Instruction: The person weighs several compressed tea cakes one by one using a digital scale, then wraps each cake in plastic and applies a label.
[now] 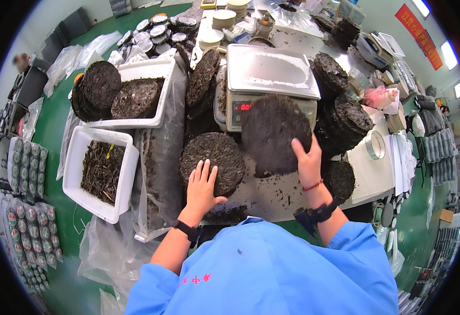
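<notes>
My right hand [307, 161] grips the lower right edge of a dark round pressed tea cake [273, 132], held tilted up in front of a digital scale [269, 79]. My left hand [202, 185] lies flat with fingers spread on a second round tea cake [212, 158] that rests on the white table [277, 197]. Both forearms come out of blue sleeves. The raised cake hides part of the scale's front.
More tea cakes lean beside the scale [204, 77] and pile up on the right [345, 121]. A white tray [159, 100] at the left holds cakes; another white tray [75, 173] holds loose leaves. A tape roll [375, 145] lies at the right. Plastic sheeting [162, 157] drapes the table's left edge.
</notes>
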Demonstrator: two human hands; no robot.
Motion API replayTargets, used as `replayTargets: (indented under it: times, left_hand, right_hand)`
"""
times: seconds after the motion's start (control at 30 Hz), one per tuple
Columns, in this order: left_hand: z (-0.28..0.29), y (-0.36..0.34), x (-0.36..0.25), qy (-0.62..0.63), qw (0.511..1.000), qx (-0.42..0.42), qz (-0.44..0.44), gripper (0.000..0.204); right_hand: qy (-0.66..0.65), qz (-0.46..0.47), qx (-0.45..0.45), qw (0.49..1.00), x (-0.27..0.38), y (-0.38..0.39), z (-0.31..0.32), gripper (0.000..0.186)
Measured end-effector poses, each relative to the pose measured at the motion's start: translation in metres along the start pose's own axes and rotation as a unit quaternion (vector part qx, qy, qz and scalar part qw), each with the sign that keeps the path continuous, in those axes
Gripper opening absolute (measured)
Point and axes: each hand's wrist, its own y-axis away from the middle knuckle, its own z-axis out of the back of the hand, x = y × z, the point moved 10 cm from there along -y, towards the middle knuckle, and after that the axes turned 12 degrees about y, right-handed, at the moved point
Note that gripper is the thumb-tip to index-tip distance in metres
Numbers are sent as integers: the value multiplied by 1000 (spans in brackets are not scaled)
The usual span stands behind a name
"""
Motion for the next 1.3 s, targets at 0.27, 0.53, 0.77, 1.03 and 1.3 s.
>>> replayTargets:
  times: [0.27,0.53,0.77,1.03,1.3]
  left_hand:
    - [6,-7,-2,15,997,45,-57,68]
    - [15,-4,24,184,983,-12,4,35]
    - [134,51,40,162,888,-418,103,54]
    - [81,46,64,282,903,-279,166,48]
    - [24,45,92,269,900,-183,291,93]
  right_hand:
    - [372,424,-150,812,149,-118,0,42]
    - [300,457,311,777,31,64,-175,44]
    - [183,264,23,947,97,-83,-88,15]
    - [358,88,-251,895,-17,-200,49,56]
    - [444,-36,237,863,-180,-4,-56,50]
